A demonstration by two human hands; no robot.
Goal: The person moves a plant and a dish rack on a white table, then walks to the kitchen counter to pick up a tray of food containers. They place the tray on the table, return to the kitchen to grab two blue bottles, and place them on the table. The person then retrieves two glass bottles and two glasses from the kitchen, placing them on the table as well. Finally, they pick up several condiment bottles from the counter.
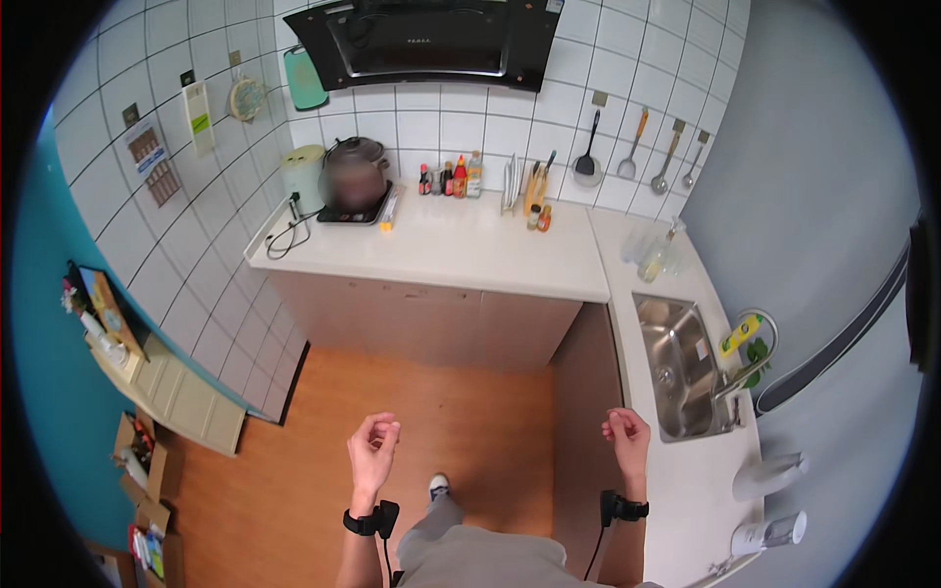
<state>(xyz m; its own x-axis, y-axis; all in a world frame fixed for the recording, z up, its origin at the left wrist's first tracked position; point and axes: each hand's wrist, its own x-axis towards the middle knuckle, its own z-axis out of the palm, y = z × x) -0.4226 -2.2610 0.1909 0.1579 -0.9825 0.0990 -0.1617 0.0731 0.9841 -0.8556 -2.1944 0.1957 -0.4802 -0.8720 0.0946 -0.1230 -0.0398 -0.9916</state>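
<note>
My left hand (374,446) is raised over the wooden floor (294,500), fingers loosely curled and nothing seen in them. On the other side, my right hand (627,439) hangs in the air in front of the right-hand cabinet (588,389), its fingers curled towards the thumb; no object shows in it. A black strap with a small device and cable sits on each wrist. The stainless steel sink (673,367) lies to the right of my right hand. Further ahead is the white countertop (456,242), which neither hand touches.
On the counter stand a pot (356,173) on an induction cooker, sauce bottles (459,178), a plate rack (512,187) and a knife block (537,187). A curved faucet (772,334) overhangs the sink. A pale cabinet (184,397) and open cardboard boxes (165,463) stand at left.
</note>
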